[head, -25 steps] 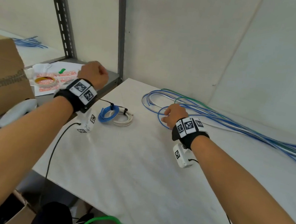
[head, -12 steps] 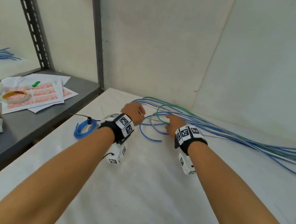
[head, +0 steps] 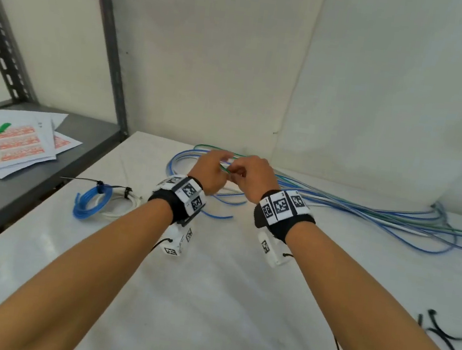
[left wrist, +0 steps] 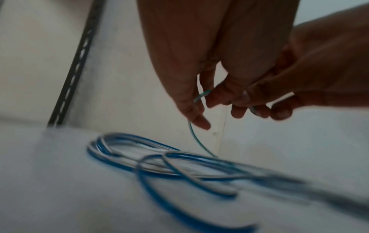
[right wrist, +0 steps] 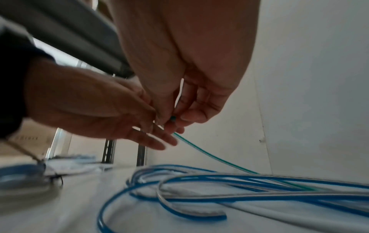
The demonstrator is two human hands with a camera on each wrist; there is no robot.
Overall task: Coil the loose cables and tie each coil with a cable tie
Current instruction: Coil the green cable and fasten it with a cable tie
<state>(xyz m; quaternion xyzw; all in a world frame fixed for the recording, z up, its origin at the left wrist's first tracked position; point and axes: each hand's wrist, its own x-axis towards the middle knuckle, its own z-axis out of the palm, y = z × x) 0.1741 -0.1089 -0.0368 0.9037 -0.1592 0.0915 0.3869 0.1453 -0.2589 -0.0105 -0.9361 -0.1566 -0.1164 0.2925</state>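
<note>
Both hands meet above the white table [head: 207, 304], at the left end of a long bundle of loose blue, white and green cables [head: 365, 213]. My right hand [head: 253, 177] pinches the end of a thin green cable [head: 224, 169] between thumb and fingertips, seen in the right wrist view as the green cable [right wrist: 209, 155]. My left hand [head: 209, 172] holds the same green cable [left wrist: 196, 140] just beside it, with the other fingers loosely spread. From the hands the cable hangs down into the bundle [right wrist: 239, 181].
A blue coil [head: 88, 203] and a white coil [head: 120, 204], each bound with a black tie, lie at the table's left. Loose black cable ties [head: 448, 341] lie at the right edge. A grey shelf [head: 31, 186] with papers [head: 22, 147] stands left.
My left hand came from the shelf side across to the right hand. Both hands rose off the table with the green cable's end between them.
</note>
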